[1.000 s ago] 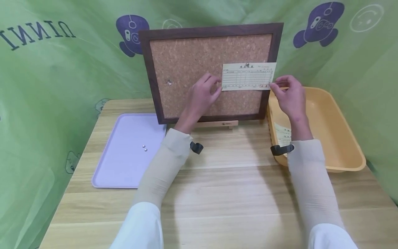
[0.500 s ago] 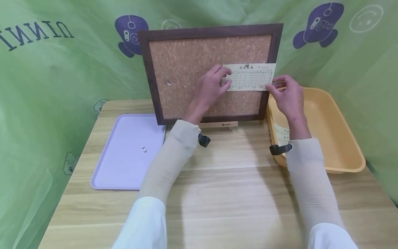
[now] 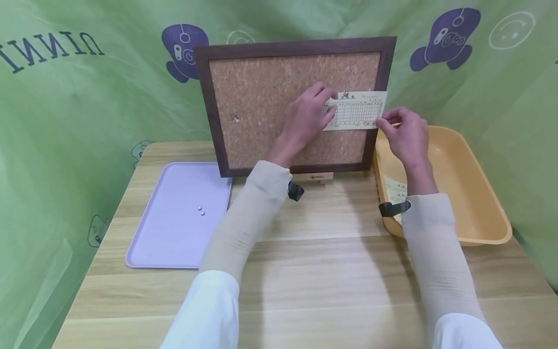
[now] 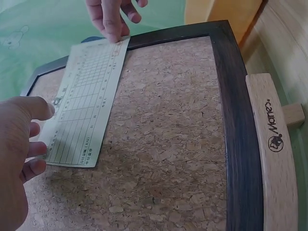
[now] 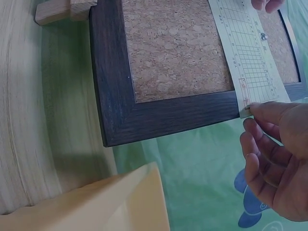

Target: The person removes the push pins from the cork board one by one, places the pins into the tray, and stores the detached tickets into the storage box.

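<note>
A pale printed receipt slip lies against the right part of a dark-framed corkboard, with a pushpin at its top middle. My right hand pinches the slip's lower right corner between thumb and finger, over the frame, as the right wrist view shows. My left hand is over the slip's left part, thumb and index finger apart near the pin. In the left wrist view its loosely bent fingers reach the slip's left end; nothing shows gripped. Another pin is in the board's left part.
A lilac tray with two small pins lies at the left. At the right stands a yellow bin with more slips inside. A wooden ledge is under the board; a green curtain hangs behind.
My left hand has moved right and slightly up, from the slip's left edge onto its left part toward the pin. My right hand has stayed at the slip's right corner.
</note>
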A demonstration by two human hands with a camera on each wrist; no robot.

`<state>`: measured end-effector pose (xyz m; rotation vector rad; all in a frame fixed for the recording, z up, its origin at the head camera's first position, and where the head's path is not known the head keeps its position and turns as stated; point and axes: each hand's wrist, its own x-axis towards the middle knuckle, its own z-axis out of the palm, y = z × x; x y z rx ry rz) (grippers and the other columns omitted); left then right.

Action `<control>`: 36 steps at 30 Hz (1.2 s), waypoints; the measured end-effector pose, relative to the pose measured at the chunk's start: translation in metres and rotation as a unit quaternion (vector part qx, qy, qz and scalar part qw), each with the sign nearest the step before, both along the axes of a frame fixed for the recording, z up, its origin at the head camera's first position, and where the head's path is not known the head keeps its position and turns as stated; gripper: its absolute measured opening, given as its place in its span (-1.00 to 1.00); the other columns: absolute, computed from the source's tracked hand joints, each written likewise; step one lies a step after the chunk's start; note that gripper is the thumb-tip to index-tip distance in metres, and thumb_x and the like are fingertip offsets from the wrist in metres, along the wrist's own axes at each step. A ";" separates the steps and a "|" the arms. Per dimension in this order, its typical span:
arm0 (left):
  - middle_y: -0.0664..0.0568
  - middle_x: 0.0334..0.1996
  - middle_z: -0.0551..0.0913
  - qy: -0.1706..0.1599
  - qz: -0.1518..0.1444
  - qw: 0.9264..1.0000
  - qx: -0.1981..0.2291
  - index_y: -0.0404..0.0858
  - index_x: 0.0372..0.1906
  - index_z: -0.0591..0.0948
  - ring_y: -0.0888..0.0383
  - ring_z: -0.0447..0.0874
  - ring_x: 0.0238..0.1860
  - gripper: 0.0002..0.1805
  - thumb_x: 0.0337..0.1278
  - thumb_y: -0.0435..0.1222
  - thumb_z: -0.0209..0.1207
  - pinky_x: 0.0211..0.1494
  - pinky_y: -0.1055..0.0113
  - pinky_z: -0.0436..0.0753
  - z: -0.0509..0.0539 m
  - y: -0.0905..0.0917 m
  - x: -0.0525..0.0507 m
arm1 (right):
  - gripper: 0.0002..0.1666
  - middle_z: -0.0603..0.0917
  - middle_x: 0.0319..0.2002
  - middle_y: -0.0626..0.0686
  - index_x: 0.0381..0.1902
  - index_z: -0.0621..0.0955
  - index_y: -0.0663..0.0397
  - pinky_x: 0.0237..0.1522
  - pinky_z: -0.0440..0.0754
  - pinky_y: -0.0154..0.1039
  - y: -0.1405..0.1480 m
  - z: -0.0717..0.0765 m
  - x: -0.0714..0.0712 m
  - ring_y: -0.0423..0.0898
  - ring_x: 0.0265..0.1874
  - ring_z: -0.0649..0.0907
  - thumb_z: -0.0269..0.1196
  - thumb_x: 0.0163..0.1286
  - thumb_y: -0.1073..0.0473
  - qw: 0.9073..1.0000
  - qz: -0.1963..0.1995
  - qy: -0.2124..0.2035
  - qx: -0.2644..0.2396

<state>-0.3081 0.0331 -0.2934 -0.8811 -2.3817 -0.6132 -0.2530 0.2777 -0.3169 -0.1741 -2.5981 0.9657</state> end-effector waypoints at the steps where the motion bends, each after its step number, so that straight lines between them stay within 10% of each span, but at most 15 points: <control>1: 0.04 -0.04 0.61 0.001 0.000 1.000 0.000 -0.18 0.08 0.69 0.19 0.49 -0.22 -0.76 0.45 -0.23 0.19 -0.40 0.40 0.43 0.000 0.001 -0.001 | -0.52 0.71 -0.04 0.16 0.05 0.68 0.19 -0.27 0.49 -0.37 0.000 0.000 0.000 -0.10 -0.21 0.64 0.26 0.49 -0.11 1.000 0.001 0.002 -0.002; 36: 0.09 -0.08 0.63 0.028 0.054 0.996 -0.068 -0.15 0.04 0.74 0.22 0.54 -0.43 -0.70 0.49 -0.30 0.01 -0.45 0.29 0.58 0.011 0.037 -0.012 | -0.66 0.67 -0.26 0.00 -0.06 0.67 0.14 -0.42 0.52 -0.41 0.003 0.004 0.013 -0.25 -0.41 0.64 0.27 0.47 -0.02 0.996 0.044 0.023 -0.072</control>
